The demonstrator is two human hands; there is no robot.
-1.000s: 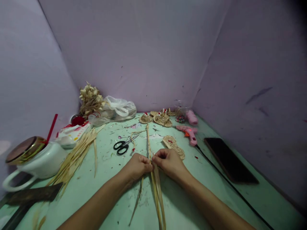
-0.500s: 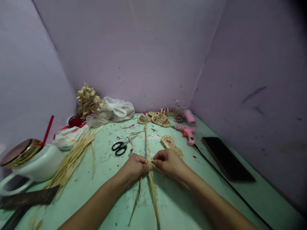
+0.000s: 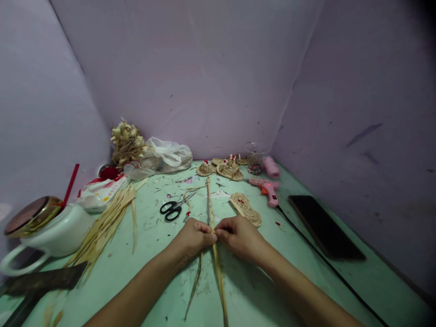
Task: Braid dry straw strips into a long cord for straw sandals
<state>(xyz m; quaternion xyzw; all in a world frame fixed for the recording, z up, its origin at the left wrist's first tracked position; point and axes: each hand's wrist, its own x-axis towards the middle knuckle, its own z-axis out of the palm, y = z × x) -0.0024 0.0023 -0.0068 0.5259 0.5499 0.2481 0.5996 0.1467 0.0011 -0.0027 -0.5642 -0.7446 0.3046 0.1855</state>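
Note:
A straw braid point(image 3: 210, 202) runs away from me along the middle of the green table, its loose strands point(image 3: 219, 277) trailing toward me. My left hand point(image 3: 195, 236) pinches the braid's near end between thumb and fingers. Close against it, my right hand point(image 3: 235, 234) is closed at the same spot, fingertips on a strand; the exact grip is partly hidden. Black-handled scissors point(image 3: 172, 210) lie left of the braid beside a thin cord with a red bit. A woven straw sole shape point(image 3: 245, 209) rests just beyond my right hand.
On the right are a pink glue gun point(image 3: 267, 188) with a black cable and a dark phone point(image 3: 325, 227). Straw strips point(image 3: 105, 220), a white mug point(image 3: 59, 234) and a dark-bladed tool point(image 3: 46, 281) occupy the left. Small woven pieces point(image 3: 230, 170) and a plastic bag point(image 3: 170, 154) stand at the back.
My right hand has moved slightly left, closer to my left hand, bringing its strand in to the braid. The left hand keeps its pinch. The whole view has shifted slightly.

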